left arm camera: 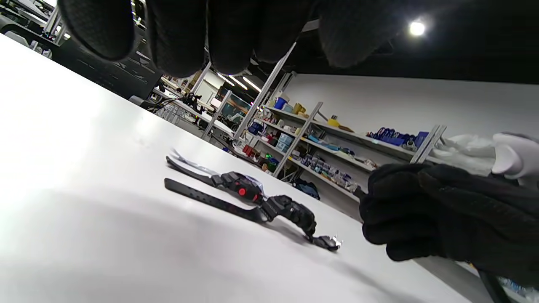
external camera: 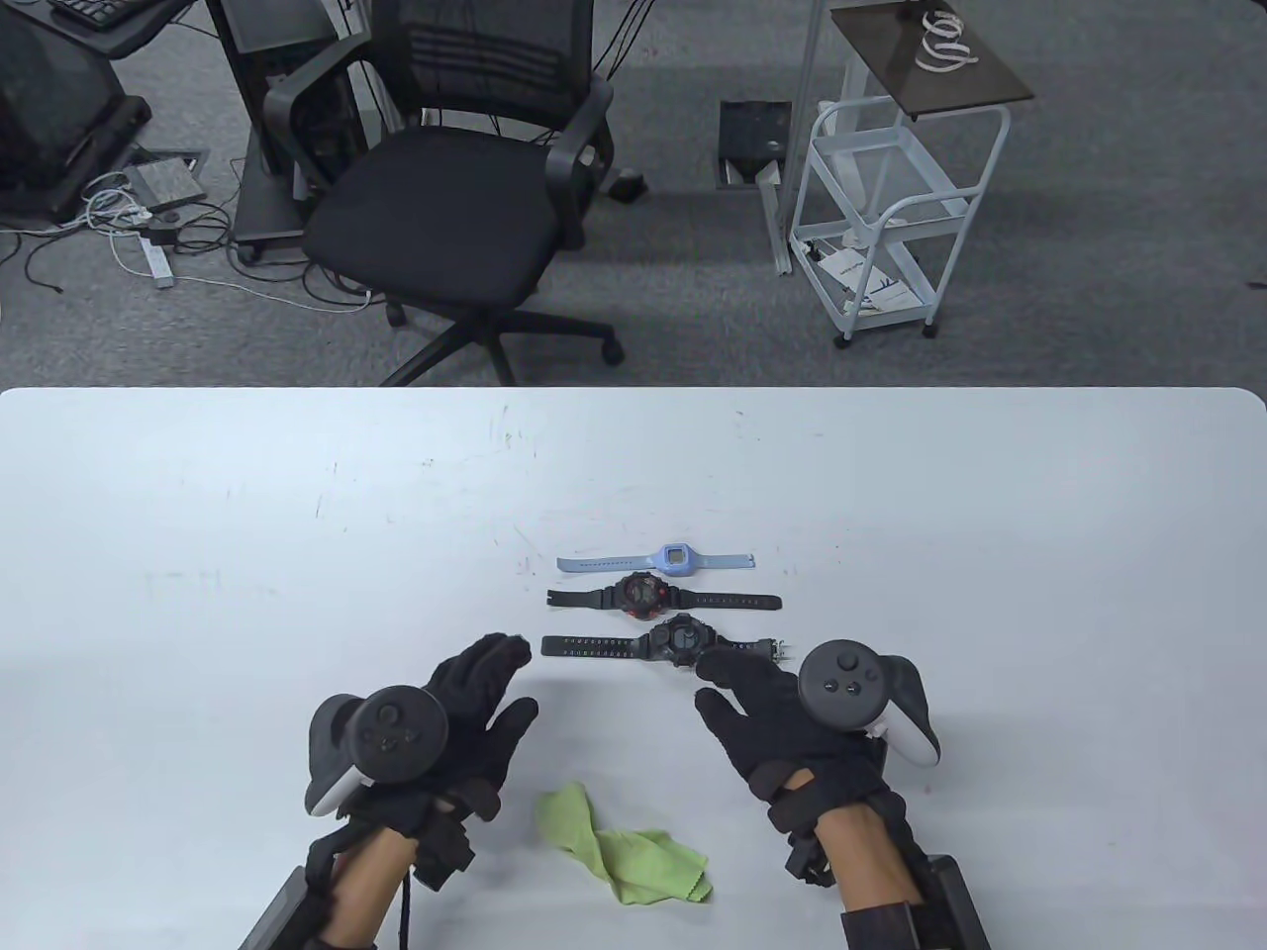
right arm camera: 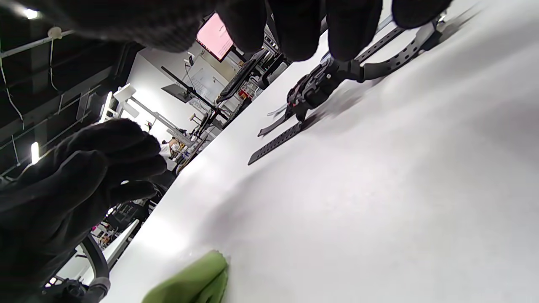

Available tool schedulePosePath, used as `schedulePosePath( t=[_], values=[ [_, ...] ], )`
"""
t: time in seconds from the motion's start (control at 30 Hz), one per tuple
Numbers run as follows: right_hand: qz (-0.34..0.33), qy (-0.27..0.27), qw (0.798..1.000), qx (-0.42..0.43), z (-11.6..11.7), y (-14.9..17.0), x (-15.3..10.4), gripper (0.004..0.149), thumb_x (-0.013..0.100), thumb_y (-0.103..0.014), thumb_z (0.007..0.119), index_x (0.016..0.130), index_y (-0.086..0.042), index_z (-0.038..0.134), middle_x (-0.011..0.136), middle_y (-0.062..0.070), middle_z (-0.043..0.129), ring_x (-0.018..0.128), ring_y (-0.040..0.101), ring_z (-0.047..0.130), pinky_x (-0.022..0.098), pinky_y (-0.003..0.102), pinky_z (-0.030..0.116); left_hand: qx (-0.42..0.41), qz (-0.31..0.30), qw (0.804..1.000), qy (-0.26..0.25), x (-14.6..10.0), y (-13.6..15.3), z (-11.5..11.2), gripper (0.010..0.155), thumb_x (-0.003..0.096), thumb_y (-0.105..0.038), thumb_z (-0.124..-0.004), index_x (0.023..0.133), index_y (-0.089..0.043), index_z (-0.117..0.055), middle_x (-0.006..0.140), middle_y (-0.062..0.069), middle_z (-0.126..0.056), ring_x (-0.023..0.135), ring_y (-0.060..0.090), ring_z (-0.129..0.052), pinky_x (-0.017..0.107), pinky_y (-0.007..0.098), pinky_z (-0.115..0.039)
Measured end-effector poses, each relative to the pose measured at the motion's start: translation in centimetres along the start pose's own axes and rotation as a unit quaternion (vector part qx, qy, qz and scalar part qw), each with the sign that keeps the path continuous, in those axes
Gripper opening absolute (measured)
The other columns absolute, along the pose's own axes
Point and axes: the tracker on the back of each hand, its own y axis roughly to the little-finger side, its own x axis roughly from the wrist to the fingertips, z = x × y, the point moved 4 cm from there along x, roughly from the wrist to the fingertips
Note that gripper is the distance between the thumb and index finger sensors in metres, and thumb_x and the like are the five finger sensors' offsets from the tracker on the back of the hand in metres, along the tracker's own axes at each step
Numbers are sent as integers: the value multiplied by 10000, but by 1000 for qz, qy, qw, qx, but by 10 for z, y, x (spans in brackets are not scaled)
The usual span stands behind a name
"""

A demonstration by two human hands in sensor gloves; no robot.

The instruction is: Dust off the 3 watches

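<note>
Both hands, left hand (external camera: pixel 465 712) and right hand (external camera: pixel 762 712), hover spread and empty; cloth (external camera: pixel 619 846) lies untouched near the 3 watches (external camera: pixel 661 604); dusting seems unstarted.

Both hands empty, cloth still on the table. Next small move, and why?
Probably the left hand drops back to pick up the green cloth. It lies crumpled near the table's front edge between the hands, untouched, and neither the left hand nor the right hand holds anything. The three watches lie flat in a row just beyond the fingers, so no dusting can start without it.
</note>
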Motion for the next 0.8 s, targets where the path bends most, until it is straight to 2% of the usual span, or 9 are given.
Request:
schedulePosePath(
  t=[0.27, 0.8],
  values=[
    [-1, 25, 999, 26, -13, 6, -7, 663, 700, -550, 586, 1203, -158, 406, 1185, 200, 455, 1048, 487, 530, 708, 722, 428, -10, -9, 1000, -5, -4, -6, 13, 665, 555, -437, -740, 1119, -112, -598, 1128, 188, -655, 976, 510, -716, 645, 726, -621],
    [-1, -2, 999, 43, -4, 6, -4, 661, 700, -546, 576, 1204, -153, 406, 1183, 207, 458, 1042, 492, 538, 705, 722, 430, 3, 8, 1000, 19, -5, 6, 7, 661, 555, -437, -732, 1114, -105, -610, 1120, 197, -666, 974, 515, -719, 643, 729, -622]
  ],
)
